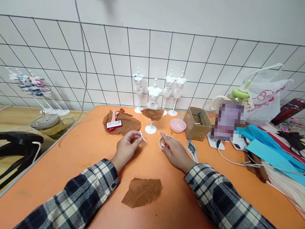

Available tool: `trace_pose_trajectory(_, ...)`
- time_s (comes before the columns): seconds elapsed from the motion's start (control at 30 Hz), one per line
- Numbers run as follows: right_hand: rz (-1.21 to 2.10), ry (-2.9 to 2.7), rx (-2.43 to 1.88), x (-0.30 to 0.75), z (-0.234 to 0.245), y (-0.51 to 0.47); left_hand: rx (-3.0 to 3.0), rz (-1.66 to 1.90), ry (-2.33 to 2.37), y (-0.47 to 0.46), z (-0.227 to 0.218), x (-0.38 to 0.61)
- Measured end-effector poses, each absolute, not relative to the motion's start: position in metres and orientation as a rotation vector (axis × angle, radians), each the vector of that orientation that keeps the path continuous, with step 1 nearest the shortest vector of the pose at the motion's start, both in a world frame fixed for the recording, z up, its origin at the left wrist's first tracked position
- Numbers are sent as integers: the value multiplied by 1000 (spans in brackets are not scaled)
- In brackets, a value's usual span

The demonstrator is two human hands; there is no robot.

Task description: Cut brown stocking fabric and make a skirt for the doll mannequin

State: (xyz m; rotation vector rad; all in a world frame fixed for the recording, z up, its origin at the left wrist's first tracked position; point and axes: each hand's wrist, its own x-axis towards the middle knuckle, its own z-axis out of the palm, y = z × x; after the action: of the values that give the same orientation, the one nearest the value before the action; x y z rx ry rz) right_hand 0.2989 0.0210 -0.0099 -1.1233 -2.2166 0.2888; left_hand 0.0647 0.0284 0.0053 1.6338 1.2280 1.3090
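Note:
My left hand is closed in a pinch on a small white strip, whose thin end sticks out past the fingertips. My right hand lies low over the table, index finger stretched out and thumb apart from it. Beneath its fingers is a ring-shaped roll, largely covered by the hand. Beyond both hands stands a white mini mannequin on a round base, with a brown gathered skirt around its lower part. Nearer to me, a creased piece of brown fabric lies flat on the orange table.
Brown fabric with a small labelled packet lies at left. More mannequins stand by the wall. At right are a pink bowl, a cardboard box, grey-handled scissors, a charging cable and blue fabric.

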Motion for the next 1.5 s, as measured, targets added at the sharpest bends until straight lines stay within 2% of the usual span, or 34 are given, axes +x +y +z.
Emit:
trace_pose_trajectory(0.2, 159, -2156, -1148, 300, -2, 16, 1512, 1313, 980, 21, 11, 60)
trace_pose_trajectory(0.37, -223, -2012, -1007, 298, 10, 5, 1614, 1219, 853, 12, 16, 57)
trace_pose_trajectory(0.47, -430, -2024, -930, 292, 16, -5, 1400, 1173, 727, 4, 20, 59)
trace_pose_trajectory(0.57, -475, -2047, -909, 285, 19, -11, 1192, 1110, 666, -4, 22, 61)
trace_pose_trajectory(1.07, -108, -1932, -955, 271, 21, -29, 1250, 1082, 738, -8, 15, 63)
trace_pose_trajectory(1.27, 193, -1672, -1049, 270, 19, -24, 1616, 1068, 1036, -4, 14, 72)
trace_pose_trajectory(1.4, 373, -1417, -1162, 273, 13, -16, 1645, 1156, 1222, 1, 13, 69)
trace_pose_trajectory(1.5, 430, -1379, -1233, 274, 7, -10, 1744, 1203, 1207, 2, 17, 63)
